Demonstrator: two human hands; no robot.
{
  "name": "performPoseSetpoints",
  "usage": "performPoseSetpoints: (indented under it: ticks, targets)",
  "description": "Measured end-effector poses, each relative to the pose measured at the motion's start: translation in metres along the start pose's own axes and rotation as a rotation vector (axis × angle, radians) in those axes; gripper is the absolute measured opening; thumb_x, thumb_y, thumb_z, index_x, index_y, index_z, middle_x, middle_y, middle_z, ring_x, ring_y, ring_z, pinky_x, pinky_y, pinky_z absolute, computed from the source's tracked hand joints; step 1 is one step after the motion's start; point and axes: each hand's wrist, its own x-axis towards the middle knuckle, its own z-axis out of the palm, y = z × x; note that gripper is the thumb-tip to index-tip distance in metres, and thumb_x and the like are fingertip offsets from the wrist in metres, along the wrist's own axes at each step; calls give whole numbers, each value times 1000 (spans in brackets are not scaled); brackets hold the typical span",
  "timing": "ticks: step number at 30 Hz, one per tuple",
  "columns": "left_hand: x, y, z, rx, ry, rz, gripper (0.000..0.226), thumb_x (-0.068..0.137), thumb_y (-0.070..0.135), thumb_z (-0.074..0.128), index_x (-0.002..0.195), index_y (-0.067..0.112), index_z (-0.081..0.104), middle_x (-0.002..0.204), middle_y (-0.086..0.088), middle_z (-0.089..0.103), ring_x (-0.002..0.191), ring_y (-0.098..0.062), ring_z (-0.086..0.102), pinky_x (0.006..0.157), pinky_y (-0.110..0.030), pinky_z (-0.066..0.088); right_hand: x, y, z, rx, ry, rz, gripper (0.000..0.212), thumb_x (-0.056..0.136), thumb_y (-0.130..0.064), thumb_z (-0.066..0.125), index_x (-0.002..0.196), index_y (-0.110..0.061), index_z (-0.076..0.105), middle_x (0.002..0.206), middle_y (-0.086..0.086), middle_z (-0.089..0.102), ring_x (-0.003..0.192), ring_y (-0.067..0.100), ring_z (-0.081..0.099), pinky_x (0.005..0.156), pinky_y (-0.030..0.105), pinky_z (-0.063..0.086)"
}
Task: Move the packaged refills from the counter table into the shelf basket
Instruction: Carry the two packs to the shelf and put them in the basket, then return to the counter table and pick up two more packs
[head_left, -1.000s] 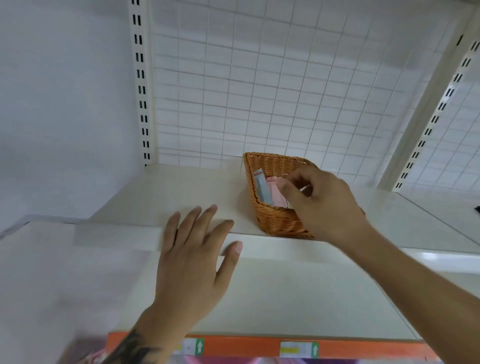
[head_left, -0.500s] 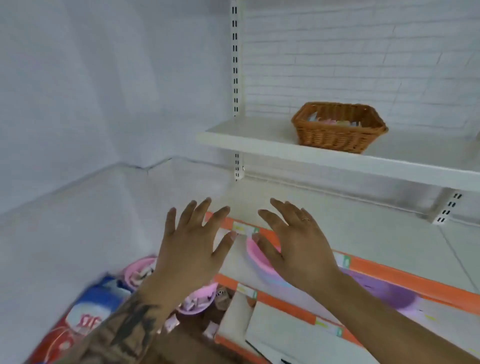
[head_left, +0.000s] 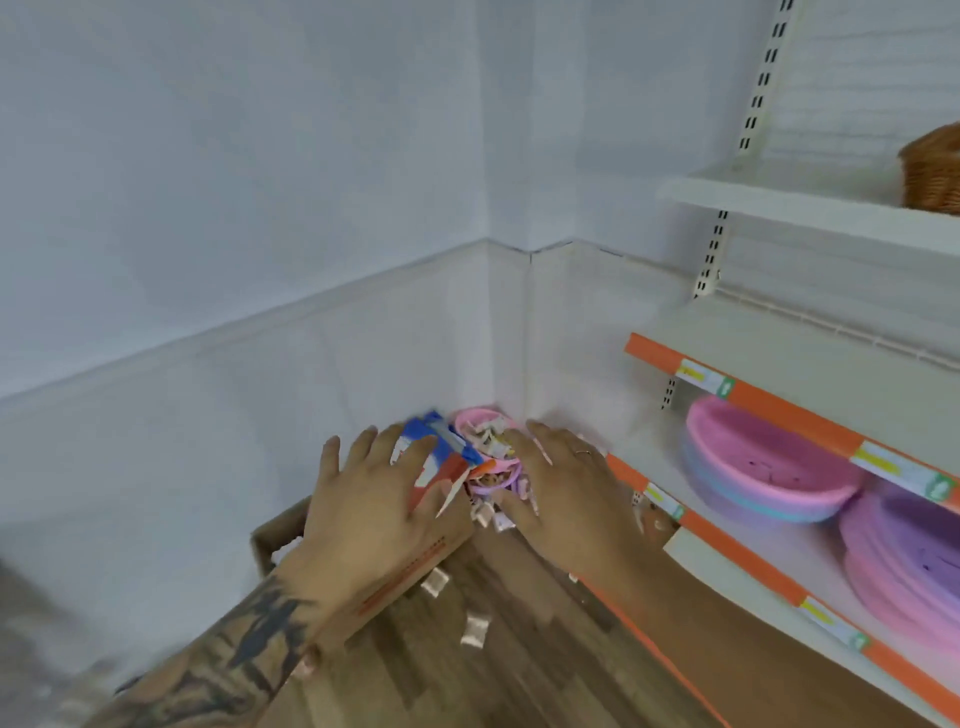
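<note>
Small packets (head_left: 474, 631) lie scattered on the worktop (head_left: 498, 649) before bowls (head_left: 485, 447) in the corner, a shelf (head_left: 810, 200) carrying a basket (head_left: 932, 171) at upper right, stacked basins (head_left: 763, 467) below.

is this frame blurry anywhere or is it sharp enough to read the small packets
Head view: motion blur smears the whole frame, worst at the lower left edge; the small packets in the pink bowl are soft shapes with no readable print; both the left hand and right hand have fuzzy outlines; wide-angle lens bends the shelf edges.
</note>
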Motion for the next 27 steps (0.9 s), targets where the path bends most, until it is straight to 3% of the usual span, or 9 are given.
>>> performPoseSetpoints:
  ticks: [5,10,14,17,20,24,27]
  targets:
    - [-59,-84,2,-15,-107,-130,80,87,75,10,152,40,42,162,-3,40,149,-30,37,121,-62,22,12,-93,25,12,-68,-52,81,91,-71,20,158,-27,30,163,6,38,148,31,37,120,49,35]
    - [-124,-176,-10,-55,-111,-235,96,75,77,-4,157,43,33,169,1,28,155,-27,25,125,-58,14,24,-206,49,19,-94,-125,72,99,-65,46,158,-28,31,166,3,32,151,27,33,121,44,29]
    - [-162,-252,-4,-40,-77,-286,78,87,72,14,150,41,47,160,-4,45,147,-32,42,119,-63,28,32,-285,70,25,-128,-189,71,101,-62,42,160,-25,29,166,4,31,152,26,32,121,42,29]
    - [-187,-305,8,-11,-199,-335,65,92,71,30,147,42,50,158,-4,48,145,-33,44,118,-63,28,30,-335,94,42,-127,-178,72,99,-65,40,159,-26,31,164,5,36,150,27,35,120,43,31]
    - [-207,-346,15,-34,-187,-359,58,94,68,43,144,42,52,156,-4,50,143,-33,47,116,-65,31,30,-378,116,44,-161,-164,71,99,-66,37,159,-30,24,166,1,31,152,24,30,123,43,30]
    - [-220,-390,17,-35,-225,-399,69,97,75,19,160,47,14,173,5,9,160,-24,10,126,-56,6,28,-434,140,52,-210,-123,73,99,-68,30,161,-31,23,169,3,24,155,27,25,125,46,23]
    - [-228,-422,24,-54,-220,-430,80,88,79,1,161,46,9,173,5,4,160,-24,7,127,-55,5,34,-469,160,56,-216,-118,76,97,-70,26,160,-30,28,167,5,31,151,30,34,121,46,30]
